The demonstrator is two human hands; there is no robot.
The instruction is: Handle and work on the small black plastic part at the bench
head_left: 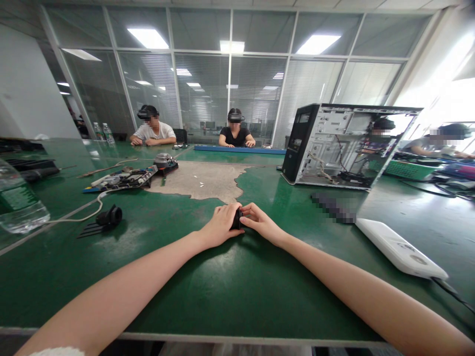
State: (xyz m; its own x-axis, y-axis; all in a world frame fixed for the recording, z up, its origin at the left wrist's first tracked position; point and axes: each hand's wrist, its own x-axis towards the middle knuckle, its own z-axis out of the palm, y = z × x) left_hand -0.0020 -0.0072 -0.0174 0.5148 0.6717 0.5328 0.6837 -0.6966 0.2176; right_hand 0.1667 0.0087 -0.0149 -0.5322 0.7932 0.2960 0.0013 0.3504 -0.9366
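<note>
Between my two hands is a small dark, rounded part (236, 220), mostly covered by fingers, so its kind does not show. My left hand (221, 223) wraps round it from the left, thumb along the near side. From the right, my right hand (260, 223) pinches its edge with bent fingertips and thumb. Both hands rest low over the green table (208, 291), in front of a bare tan patch. To the left of them lies a black part with a round end and several thin prongs (107, 216).
An open computer case (334, 146) stands at the right behind a white power strip (401, 247) with a cable. Circuit boards (124, 178) and a plastic bottle (20, 202) are at the left. Two people sit across the table, others at the far right near a green basket (411, 169).
</note>
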